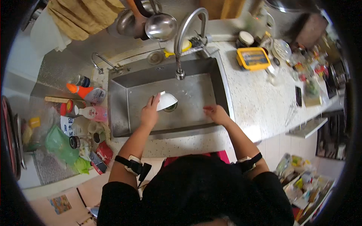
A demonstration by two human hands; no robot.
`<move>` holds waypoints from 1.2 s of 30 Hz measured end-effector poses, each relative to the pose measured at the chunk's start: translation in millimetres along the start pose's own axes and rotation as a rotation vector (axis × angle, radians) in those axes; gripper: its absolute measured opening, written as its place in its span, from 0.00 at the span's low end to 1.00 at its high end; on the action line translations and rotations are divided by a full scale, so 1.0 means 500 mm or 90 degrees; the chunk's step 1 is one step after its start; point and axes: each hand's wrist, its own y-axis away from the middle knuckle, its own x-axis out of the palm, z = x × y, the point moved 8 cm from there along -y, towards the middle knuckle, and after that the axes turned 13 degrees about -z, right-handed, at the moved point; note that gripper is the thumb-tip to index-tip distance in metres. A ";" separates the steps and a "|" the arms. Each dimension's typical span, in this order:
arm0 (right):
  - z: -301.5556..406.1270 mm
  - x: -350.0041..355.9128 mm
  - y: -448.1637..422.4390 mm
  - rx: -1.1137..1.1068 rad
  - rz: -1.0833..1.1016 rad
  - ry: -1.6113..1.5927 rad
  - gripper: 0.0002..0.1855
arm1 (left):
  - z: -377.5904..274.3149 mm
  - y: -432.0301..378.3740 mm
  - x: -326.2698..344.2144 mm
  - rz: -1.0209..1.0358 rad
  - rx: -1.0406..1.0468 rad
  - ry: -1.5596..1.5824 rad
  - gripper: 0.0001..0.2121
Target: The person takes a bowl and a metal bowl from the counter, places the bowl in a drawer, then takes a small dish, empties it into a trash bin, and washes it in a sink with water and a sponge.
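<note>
My left hand (151, 112) is shut on a white bowl (167, 101), gripping it by its left side. The bowl is tilted over inside the stainless steel sink (120, 115), its base ring toward the upper left and its mouth turned down and to the right. Behind the bowl, the sink drain (171, 108) is partly hidden. Over the right front of the basin is my right hand (217, 113), fingers loosely bent, blurred and apart from the bowl; nothing shows in it. The curved metal faucet (180, 42) hangs its spout over the basin, beyond both hands.
Left of the sink stand an orange-topped spray bottle (94, 94), a pink bottle (94, 113) and a green plastic bag (60, 144). A ladle (161, 26) hangs behind. A yellow-lidded box (253, 58) and a phone (298, 96) lie on the right counter.
</note>
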 end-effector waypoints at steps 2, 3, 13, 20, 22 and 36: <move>-0.014 -0.002 0.023 -0.012 -0.061 0.012 0.15 | -0.006 0.019 0.016 0.097 0.061 -0.023 0.29; 0.000 -0.004 0.032 -0.009 -0.079 0.036 0.15 | -0.015 0.019 0.028 0.177 0.116 -0.067 0.29; 0.095 -0.034 0.198 0.125 -0.119 -0.510 0.30 | -0.178 0.028 0.068 0.357 -0.551 0.680 0.17; -0.019 -0.222 0.357 0.198 -0.269 -0.691 0.29 | -0.524 0.090 0.080 0.682 -0.420 0.786 0.11; -0.079 -0.288 0.431 0.210 -0.338 -0.701 0.28 | -0.638 0.124 0.094 0.746 -0.361 0.785 0.12; -0.561 -0.749 1.071 0.244 -0.686 -0.778 0.26 | -1.486 0.577 0.193 1.048 -0.145 0.689 0.12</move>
